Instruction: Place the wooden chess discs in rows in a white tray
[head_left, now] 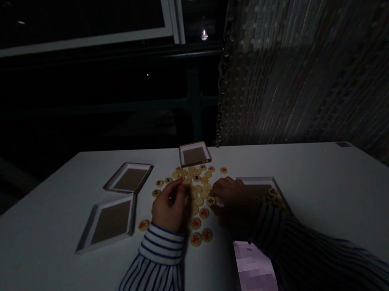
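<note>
Round, pale wooden Chinese chess pieces (199,201) lie in a loose heap mid-table, many blank side up, others showing red or black characters. My left hand (170,207) is at the heap's left edge, fingers curled and thumb drawn in; what they hold, if anything, is hidden. On the right side, my right hand (234,201) has its fingertips and thumb around a black-marked chess piece (211,201). Several red-marked pieces (195,223) lie nearer me, between my wrists. Under my right forearm, a shallow box tray (257,179) contains black-marked pieces (275,199).
Two shallow trays (131,212) (128,165) stand on the left of the white table (44,232), another tray (193,144) at the back. A bright pixelated screen-like patch (257,275) is below my right wrist. A bead curtain (293,47) hangs beyond the table. Light is dim.
</note>
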